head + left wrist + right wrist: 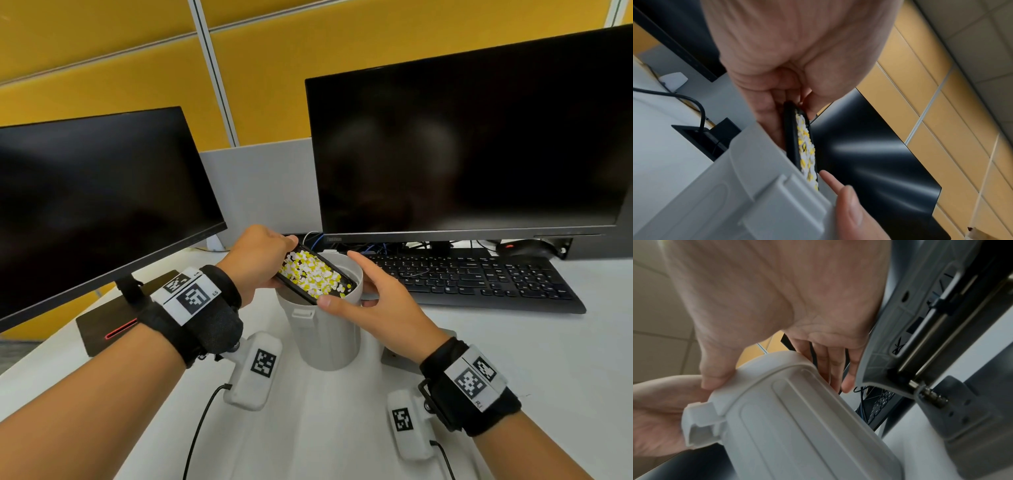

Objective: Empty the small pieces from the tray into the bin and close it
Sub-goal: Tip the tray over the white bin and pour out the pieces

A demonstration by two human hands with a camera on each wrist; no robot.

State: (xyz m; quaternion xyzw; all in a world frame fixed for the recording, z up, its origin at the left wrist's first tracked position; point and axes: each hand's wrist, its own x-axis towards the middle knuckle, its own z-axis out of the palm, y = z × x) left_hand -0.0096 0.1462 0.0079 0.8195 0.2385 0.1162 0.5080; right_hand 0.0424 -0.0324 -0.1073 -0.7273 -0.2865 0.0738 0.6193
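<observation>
From the head camera, the left hand (260, 260) grips the far end of one shallow black oblong tray (339, 274), fingers curled round its edge. The tray is heaped with small white and yellow pieces (310, 272), too many to count. Its long axis slopes from the left hand down toward the right hand (376, 301), with the low end over the open mouth of one pale grey plastic bin (325, 339). The right hand clasps the bin's rim, thumb on the near side, fingers curled round the far side. The tray lies between the two hands; the left hand alone holds it, so the tipping looks like its job.

In the left wrist view the tray (791, 142) is seen edge-on, pinched between the left hand's thumb and fingers (766, 113), its low end behind the bin's wall (756, 178).

In the right wrist view the right thumb (715, 369) presses on the bin's rim (764, 360); no lid can be told for certain.
</observation>
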